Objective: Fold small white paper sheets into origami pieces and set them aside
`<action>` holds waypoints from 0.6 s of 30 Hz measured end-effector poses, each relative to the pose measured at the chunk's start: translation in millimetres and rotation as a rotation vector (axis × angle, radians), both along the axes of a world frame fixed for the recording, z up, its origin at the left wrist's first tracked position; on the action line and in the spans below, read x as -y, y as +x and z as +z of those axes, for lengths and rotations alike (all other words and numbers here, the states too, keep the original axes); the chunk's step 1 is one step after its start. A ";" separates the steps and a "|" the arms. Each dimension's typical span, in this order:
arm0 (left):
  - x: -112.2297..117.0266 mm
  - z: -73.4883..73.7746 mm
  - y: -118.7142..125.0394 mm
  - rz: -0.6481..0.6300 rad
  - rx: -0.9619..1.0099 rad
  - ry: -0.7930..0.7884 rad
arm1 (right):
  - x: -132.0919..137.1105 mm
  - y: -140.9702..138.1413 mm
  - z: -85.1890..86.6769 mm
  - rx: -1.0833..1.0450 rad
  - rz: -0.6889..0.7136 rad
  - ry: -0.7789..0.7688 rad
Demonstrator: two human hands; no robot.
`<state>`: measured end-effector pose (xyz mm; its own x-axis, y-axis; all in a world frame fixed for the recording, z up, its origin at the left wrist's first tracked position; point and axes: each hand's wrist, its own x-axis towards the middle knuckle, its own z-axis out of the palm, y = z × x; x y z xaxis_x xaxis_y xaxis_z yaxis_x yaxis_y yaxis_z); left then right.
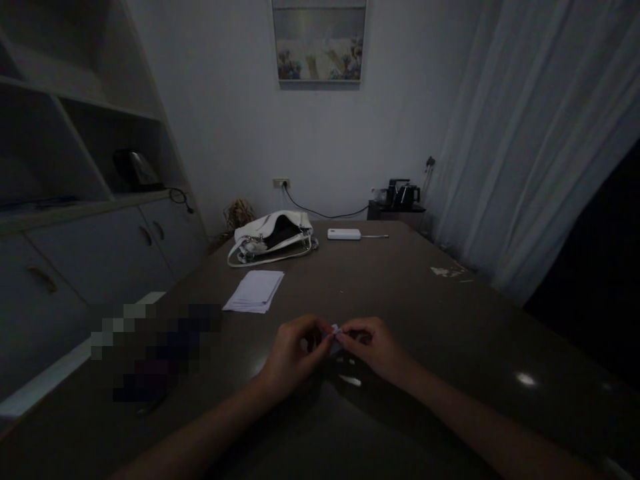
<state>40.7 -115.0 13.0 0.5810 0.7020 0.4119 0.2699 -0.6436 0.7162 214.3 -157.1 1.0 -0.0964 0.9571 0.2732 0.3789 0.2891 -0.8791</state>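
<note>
Between my two hands, just above the dark table, is a small folded piece of white paper (337,329). My left hand (299,350) pinches its left side with thumb and forefinger. From the right, my right hand (375,345) pinches the other side the same way. My fingers cover most of the paper, so its folded shape is hard to make out. A stack of white paper sheets (256,291) lies beyond my left hand, a little to the left. Light patches shine on the tabletop below my hands.
A white handbag (274,237) sits open at the table's far left. Right of it lies a white power bank (344,234) with a short cable. Pale scraps (447,272) lie near the right edge of the table (410,293). A blurred-out patch covers something at left.
</note>
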 end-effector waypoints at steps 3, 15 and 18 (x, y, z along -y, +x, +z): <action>-0.9 -1.8 0.7 -0.005 0.006 0.001 | 0.0 0.0 -1.7 0.006 -0.013 0.010; 2.5 -1.9 0.9 -0.028 -0.003 0.037 | -0.5 -0.8 -3.3 0.035 -0.057 0.033; 3.0 -2.2 1.9 -0.041 0.002 0.068 | -0.2 -1.1 -2.9 0.043 -0.078 0.032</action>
<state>42.5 -118.0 10.8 0.6081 0.6479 0.4587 0.2410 -0.7012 0.6710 213.2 -156.9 -1.9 -0.0345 0.9529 0.3014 0.4387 0.2854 -0.8521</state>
